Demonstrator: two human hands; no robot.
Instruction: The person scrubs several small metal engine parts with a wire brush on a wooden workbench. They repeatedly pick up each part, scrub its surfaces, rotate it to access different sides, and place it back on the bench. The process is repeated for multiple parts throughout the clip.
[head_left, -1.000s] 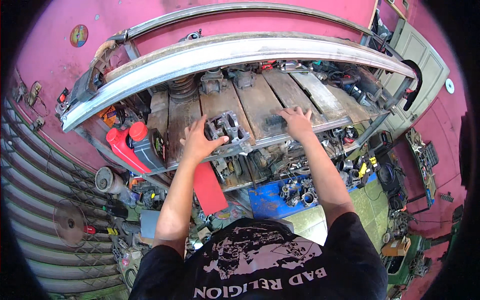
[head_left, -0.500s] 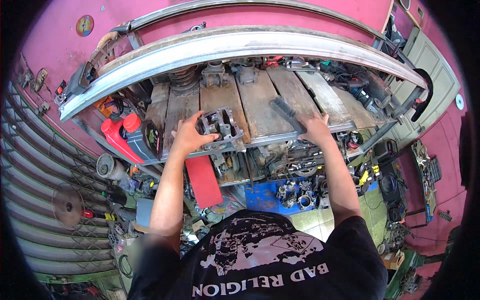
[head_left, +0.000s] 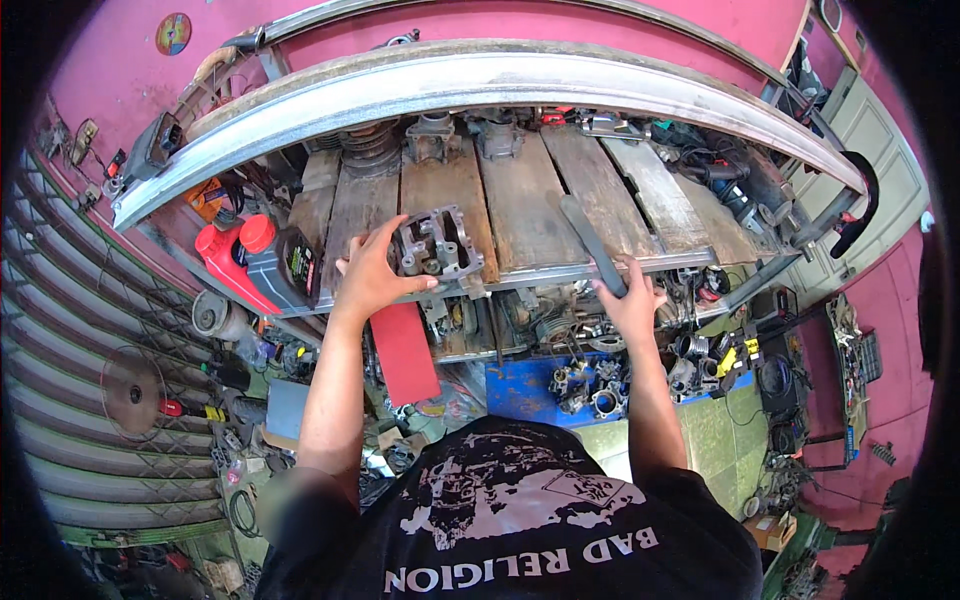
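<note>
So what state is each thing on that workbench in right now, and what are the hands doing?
left hand: gripping the grey metal engine part, which sits on the bench planks
right hand: closed around the dark handle of a tool that lies across the planks
red-capped oil bottles: capped, lying at the bench's left end
coil spring: resting at the back of the wooden workbench

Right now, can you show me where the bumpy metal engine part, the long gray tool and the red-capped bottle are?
metal engine part [head_left: 432, 243], head view, on its top face.
long gray tool [head_left: 588, 237], head view, middle of its handle.
red-capped bottle [head_left: 285, 262], head view, on its dark body.
</note>
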